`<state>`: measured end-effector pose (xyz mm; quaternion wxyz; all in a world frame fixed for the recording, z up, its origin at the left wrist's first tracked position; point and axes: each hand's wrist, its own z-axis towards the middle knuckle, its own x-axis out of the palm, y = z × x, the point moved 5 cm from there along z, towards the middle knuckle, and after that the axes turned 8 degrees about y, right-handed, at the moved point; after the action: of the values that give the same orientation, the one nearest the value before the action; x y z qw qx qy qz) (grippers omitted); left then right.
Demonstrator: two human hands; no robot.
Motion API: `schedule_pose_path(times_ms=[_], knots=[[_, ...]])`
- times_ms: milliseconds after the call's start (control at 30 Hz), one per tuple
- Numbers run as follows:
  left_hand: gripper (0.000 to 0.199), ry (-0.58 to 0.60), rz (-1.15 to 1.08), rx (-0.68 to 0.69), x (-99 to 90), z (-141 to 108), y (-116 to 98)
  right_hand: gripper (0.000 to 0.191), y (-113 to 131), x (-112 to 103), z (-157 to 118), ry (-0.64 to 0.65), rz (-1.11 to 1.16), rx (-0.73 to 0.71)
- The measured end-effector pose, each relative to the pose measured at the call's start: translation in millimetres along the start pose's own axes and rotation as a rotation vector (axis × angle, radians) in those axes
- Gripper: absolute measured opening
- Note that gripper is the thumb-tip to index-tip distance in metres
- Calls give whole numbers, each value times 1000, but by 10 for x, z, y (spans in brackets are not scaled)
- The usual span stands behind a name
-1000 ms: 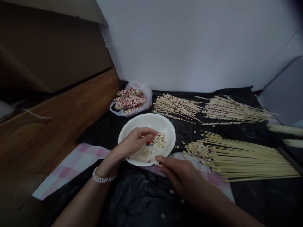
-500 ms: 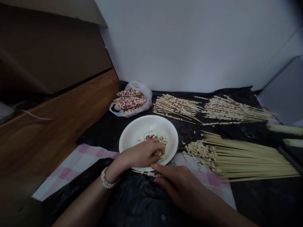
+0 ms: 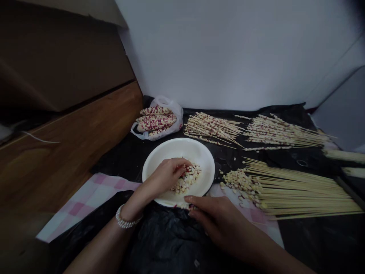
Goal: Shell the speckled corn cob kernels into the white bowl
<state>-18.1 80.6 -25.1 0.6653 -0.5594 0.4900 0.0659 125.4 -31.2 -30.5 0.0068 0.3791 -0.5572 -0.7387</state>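
A white bowl [image 3: 203,152] stands in front of me with loose corn kernels [image 3: 186,182] in it. My left hand [image 3: 168,173], with a beaded bracelet [image 3: 124,220] at the wrist, reaches into the bowl; its fingers are bent together over the kernels, and what they hold, if anything, is hidden. At the bowl's near rim my right hand [image 3: 211,213] pinches a skewer threaded with kernels [image 3: 182,206]. Most of that skewer is hidden by the fingers and the rim.
Corn cobs [image 3: 156,121] lie in a plastic bag behind the bowl. Filled skewers [image 3: 213,127] and more filled skewers [image 3: 270,131] lie at the back right. Nearer are a kernel pile [image 3: 242,182] and bare sticks [image 3: 305,190]. A white wall [image 3: 228,53] rises behind.
My left hand has moved back and left inside the bowl, uncovering more kernels. My right hand stays at the near rim, and less of the skewer shows.
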Motion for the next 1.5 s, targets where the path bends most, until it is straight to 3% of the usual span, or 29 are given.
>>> schedule_pose_path(times_ms=[233,467,700,933,1167,1267,1367,1500], knots=[[22,-70,-8,-14,-26,6,32,21,6,9,4,-9,6,-1],[32,41,234,171,137,-16,-72,22,0,24,-8,-29,-21,-17],[24,24,431,151,177,-26,-140,22,-4,39,8,-10,-16,-1],[50,80,328,329,223,-67,-197,19,65,52,20,107,14,30],[16,314,265,318,243,-35,-240,18,48,55,1,104,20,42],[16,372,188,318,257,-31,-211,19,51,54,5,121,20,45],[20,341,78,280,249,-21,-153,20,42,43,11,120,35,31],[11,160,-252,134,119,10,-98,20,7,-55,19,-4,40,7]])
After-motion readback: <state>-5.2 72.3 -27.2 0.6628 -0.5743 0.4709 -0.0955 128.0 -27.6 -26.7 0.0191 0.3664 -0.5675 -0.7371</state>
